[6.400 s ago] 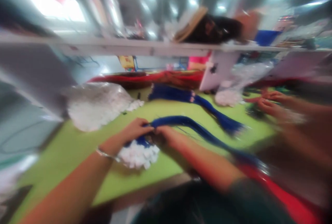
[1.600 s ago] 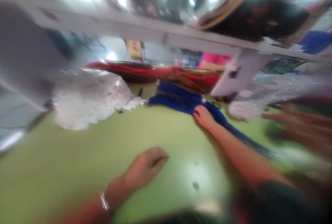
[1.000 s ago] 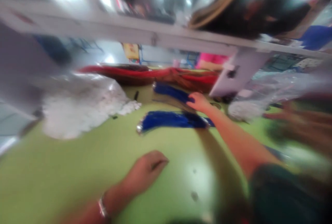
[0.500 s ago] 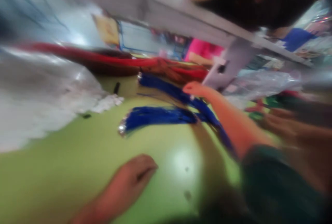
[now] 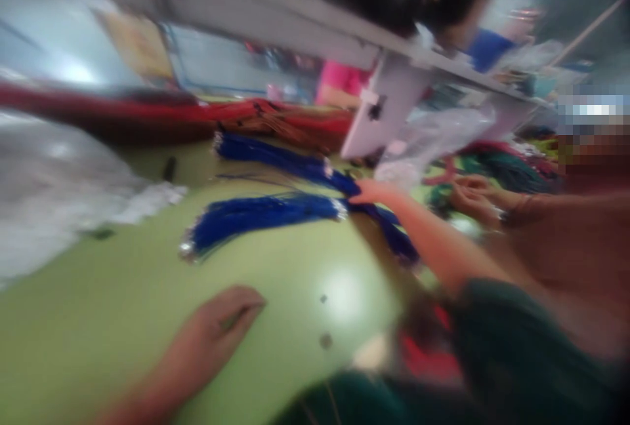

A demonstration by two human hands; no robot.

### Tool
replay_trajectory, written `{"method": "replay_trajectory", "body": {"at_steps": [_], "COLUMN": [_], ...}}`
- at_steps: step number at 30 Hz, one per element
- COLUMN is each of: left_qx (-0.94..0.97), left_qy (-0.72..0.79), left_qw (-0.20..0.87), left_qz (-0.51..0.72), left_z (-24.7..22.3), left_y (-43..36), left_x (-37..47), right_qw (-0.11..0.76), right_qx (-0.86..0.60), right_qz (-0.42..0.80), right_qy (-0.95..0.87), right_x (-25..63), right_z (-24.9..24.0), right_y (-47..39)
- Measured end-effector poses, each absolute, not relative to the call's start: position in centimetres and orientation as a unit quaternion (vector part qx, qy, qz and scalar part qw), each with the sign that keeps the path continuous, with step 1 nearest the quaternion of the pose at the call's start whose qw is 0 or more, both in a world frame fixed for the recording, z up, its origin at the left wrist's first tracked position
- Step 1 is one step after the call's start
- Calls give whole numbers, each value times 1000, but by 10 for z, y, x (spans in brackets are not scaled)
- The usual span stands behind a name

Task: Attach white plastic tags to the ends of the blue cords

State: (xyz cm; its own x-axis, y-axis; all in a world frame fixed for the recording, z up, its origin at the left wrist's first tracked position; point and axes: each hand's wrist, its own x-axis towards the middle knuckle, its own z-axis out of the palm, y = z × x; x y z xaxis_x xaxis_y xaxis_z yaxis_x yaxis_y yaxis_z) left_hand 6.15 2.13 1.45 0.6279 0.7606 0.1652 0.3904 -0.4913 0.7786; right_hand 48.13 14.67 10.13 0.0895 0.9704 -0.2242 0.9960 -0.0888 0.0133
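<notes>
Two bundles of thin blue wires lie on the green table: an upper blue wire bundle [image 5: 275,157] and a lower blue wire bundle [image 5: 260,216], both with pale ends at the left. My right hand [image 5: 374,192] is at their right, its fingers closed on blue wires where the strands come together; blur hides the fingertips. More blue wires [image 5: 394,235] run under my right forearm. Near the front of the table rests my left hand [image 5: 229,317], thumb and fingers pressed together at the tips, with nothing visible in them, apart from the bundles.
A clear plastic bag with white pieces [image 5: 63,195] covers the left of the table. Red and brown wires [image 5: 231,113] lie along the back, below a grey shelf beam [image 5: 275,12]. At right a co-worker's hands [image 5: 475,199] are near green wires [image 5: 512,169].
The view has swung to the right, so things sit further left. My right hand has come down onto the blue wires near the lower bundle. My left hand stays on the table.
</notes>
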Motion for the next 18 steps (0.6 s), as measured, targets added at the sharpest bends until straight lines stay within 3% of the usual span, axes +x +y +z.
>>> {"method": "replay_trajectory", "body": {"at_steps": [10, 18], "left_qx": [821, 816], "left_qy": [346, 346], "left_qw": [383, 391], "left_qz": [245, 248], "left_z": [15, 19], "left_y": [21, 20], "left_x": [61, 63], "right_qw": [17, 45], "right_qx": [784, 778], "right_qz": [50, 109], "right_qy": [618, 616], "right_x": [473, 447], "right_z": [140, 151], "right_y": [152, 127]}}
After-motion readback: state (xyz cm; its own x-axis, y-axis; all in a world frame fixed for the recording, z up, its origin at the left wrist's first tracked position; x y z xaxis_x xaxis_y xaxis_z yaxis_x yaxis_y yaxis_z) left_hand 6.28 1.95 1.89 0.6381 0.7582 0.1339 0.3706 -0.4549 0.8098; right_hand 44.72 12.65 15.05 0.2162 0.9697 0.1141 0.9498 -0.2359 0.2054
